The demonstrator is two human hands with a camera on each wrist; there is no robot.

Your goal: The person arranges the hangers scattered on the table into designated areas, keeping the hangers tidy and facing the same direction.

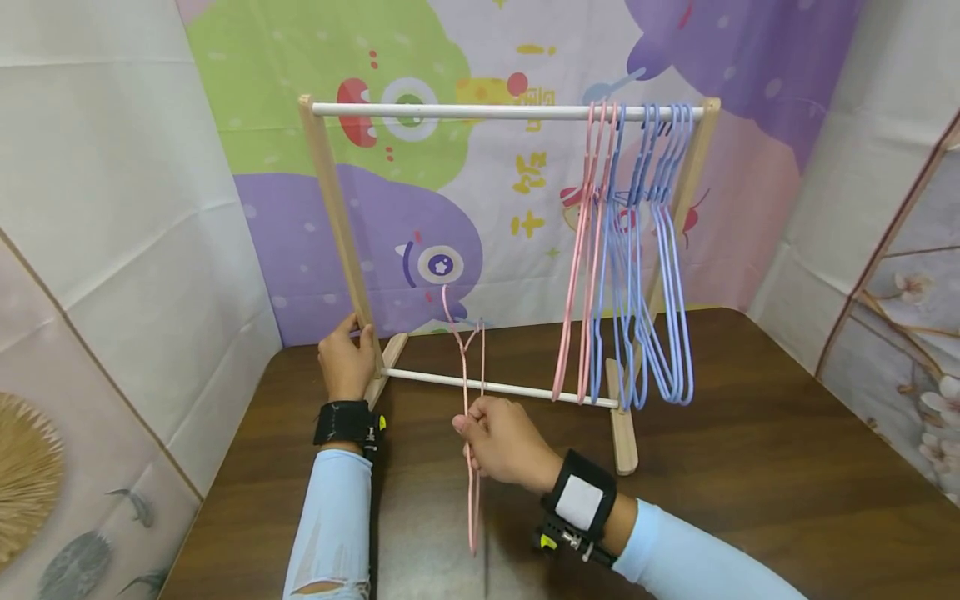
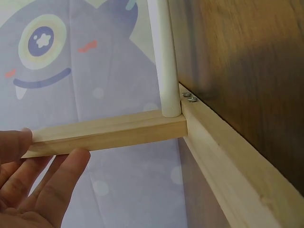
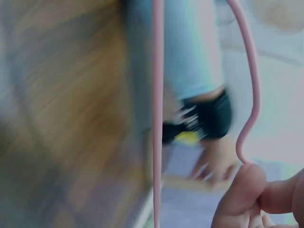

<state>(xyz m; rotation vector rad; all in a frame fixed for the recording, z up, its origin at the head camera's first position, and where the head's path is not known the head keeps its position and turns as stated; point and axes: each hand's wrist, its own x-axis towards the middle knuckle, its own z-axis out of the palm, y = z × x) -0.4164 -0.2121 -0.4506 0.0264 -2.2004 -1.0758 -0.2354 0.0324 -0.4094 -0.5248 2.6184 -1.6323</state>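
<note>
A wooden clothes rack (image 1: 333, 200) with a white top rod (image 1: 450, 110) stands on the brown table. My left hand (image 1: 357, 340) grips the rack's left upright post (image 2: 109, 135) near its foot, thumb on one side and fingers (image 2: 61, 183) on the other. My right hand (image 1: 471, 427) pinches a thin pink hanger (image 1: 463, 358) in front of the lower white rail (image 1: 525, 389). The hanger's hook points up and its body hangs down past my wrist. The right wrist view is blurred and shows the pink hanger wire (image 3: 158, 114) and my fingertips (image 3: 240, 199).
Several pink hangers (image 1: 588, 250) and blue hangers (image 1: 652, 250) hang at the right end of the top rod. The dark wooden table (image 1: 750, 467) is enclosed by white fabric walls and a colourful cartoon backdrop (image 1: 420, 242) behind the rack.
</note>
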